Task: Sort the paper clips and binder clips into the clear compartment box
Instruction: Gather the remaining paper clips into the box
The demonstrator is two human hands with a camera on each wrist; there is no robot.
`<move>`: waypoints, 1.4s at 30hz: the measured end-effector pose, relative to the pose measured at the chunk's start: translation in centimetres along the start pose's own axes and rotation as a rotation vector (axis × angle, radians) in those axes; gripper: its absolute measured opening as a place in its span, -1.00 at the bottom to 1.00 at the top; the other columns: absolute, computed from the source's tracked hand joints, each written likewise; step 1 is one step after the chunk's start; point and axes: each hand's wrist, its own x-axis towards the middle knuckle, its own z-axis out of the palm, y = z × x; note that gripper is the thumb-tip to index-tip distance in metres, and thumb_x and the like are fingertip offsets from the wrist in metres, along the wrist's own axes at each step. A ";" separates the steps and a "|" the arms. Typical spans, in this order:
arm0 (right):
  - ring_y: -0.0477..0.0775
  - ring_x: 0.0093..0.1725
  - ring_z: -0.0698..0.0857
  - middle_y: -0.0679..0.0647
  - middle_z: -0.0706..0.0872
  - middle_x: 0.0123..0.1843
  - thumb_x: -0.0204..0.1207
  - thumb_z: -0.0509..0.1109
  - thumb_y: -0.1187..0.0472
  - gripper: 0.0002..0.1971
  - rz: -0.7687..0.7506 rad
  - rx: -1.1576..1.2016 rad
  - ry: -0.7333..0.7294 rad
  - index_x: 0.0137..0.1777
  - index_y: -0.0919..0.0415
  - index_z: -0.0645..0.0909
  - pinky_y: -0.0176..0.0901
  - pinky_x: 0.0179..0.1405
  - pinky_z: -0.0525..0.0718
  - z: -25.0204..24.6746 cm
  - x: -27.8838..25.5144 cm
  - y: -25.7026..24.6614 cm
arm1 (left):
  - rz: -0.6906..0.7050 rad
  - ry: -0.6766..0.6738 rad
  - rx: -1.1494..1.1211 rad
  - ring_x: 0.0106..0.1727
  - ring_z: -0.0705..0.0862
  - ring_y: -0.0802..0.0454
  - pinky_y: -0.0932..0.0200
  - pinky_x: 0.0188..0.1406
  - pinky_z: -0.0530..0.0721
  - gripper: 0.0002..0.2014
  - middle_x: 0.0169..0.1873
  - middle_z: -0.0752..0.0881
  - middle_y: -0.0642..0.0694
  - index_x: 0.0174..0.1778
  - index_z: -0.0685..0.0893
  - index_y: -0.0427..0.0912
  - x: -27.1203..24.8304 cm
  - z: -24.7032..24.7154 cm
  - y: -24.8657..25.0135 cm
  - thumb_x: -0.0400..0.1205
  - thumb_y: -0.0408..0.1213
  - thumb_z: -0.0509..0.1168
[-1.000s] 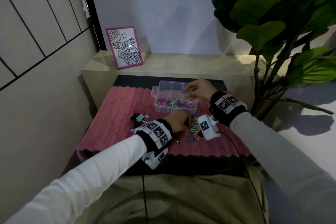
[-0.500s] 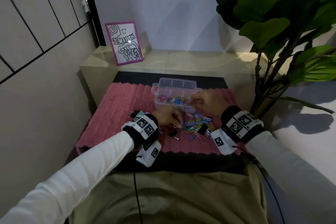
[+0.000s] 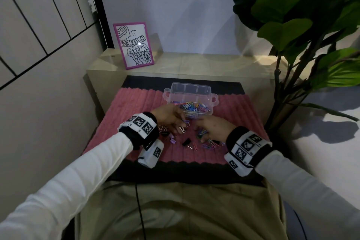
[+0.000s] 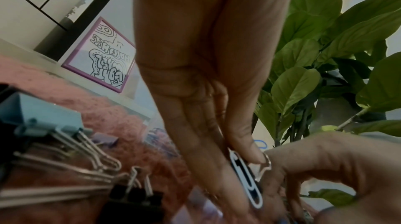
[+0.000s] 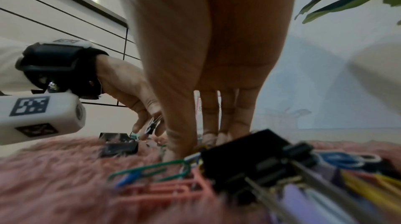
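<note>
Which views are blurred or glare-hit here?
Head view: dim but sharp, small glare spot on the framed picture, wide-angle bowing at the edges. Left wrist view: binder clips soft up close, white paper clip fairly crisp. Right wrist view: foreground black binder clip and pink mat smeared.

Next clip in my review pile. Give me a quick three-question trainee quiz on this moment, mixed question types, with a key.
1. True or false: the left hand pinches a white paper clip between its fingers.
2. Multiple choice: the coloured paper clips already in the clear compartment box lie in A) the near row, B) the far row, C) every compartment.
3. Fill in: the right hand reaches down with straight fingers into the loose clips on the pink ____.

Key: 1 true; 2 A; 3 mat.
</note>
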 end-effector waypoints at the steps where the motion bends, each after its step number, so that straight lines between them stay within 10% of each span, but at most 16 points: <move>1: 0.09 0.14 0.60 0.09 0.61 0.15 0.41 0.46 0.25 -0.68 -0.008 -0.007 0.023 0.16 0.20 0.56 -0.04 0.05 0.58 0.2 0.1 -0.1 | -0.001 0.000 0.002 -0.52 0.75 0.13 0.28 -0.53 0.73 -0.82 -0.56 0.77 0.02 -0.30 0.55 -0.22 -0.1 -0.2 0.1 0.53 -0.57 0.30; 13: -0.21 -0.22 0.65 0.02 0.75 -0.22 0.35 0.53 0.31 -0.92 0.012 0.550 0.267 -0.20 0.29 0.71 -0.55 -0.12 0.51 -0.2 -1.3 2.0 | 0.060 0.046 0.214 -0.12 0.63 -0.04 0.08 0.08 0.58 -0.88 -0.21 0.70 -0.16 -0.28 0.63 -0.08 -0.1 -0.8 0.4 0.49 -0.39 0.40; 18: -0.31 -0.35 0.67 -0.01 0.73 -0.30 0.36 0.51 0.35 -0.93 0.015 0.813 0.339 -0.20 0.27 0.68 -0.53 -0.20 0.60 -0.6 -1.5 2.4 | 0.083 0.054 0.092 -0.31 0.73 0.16 0.38 -0.18 0.65 -0.85 -0.42 0.77 0.07 -0.29 0.61 -0.10 0.0 -0.8 0.8 0.52 -0.43 0.36; 23: 0.03 -0.27 0.71 0.21 0.74 -0.17 0.42 0.44 0.39 -0.94 0.098 1.101 0.371 -0.15 0.26 0.63 -0.20 -0.16 0.74 -0.9 -2.0 2.6 | 0.101 0.059 0.027 -0.49 0.72 0.24 0.39 -0.43 0.71 -0.84 -0.45 0.75 0.01 -0.29 0.60 -0.17 0.0 -1.1 1.0 0.52 -0.51 0.33; 36: -0.08 -0.32 0.72 0.11 0.68 -0.20 0.46 0.38 0.46 -0.87 0.117 1.299 0.275 -0.15 0.22 0.62 -0.23 -0.25 0.78 -0.8 -2.8 3.0 | 0.063 0.029 0.180 -0.34 0.69 0.16 0.32 -0.25 0.70 -0.79 -0.35 0.77 0.08 0.03 0.74 -0.35 0.5 0.0 1.1 0.51 -0.36 0.38; 42: 0.03 -0.23 0.73 0.16 0.73 -0.14 0.46 0.39 0.43 -0.89 0.092 1.197 0.341 -0.12 0.22 0.64 -0.26 -0.26 0.75 -3.2 -1.6 3.2 | 0.119 0.125 0.349 -0.34 0.63 0.49 0.69 -0.15 0.49 -0.76 -0.06 0.77 -0.05 0.08 0.74 -0.27 -0.3 -1.2 1.6 0.50 -0.33 0.40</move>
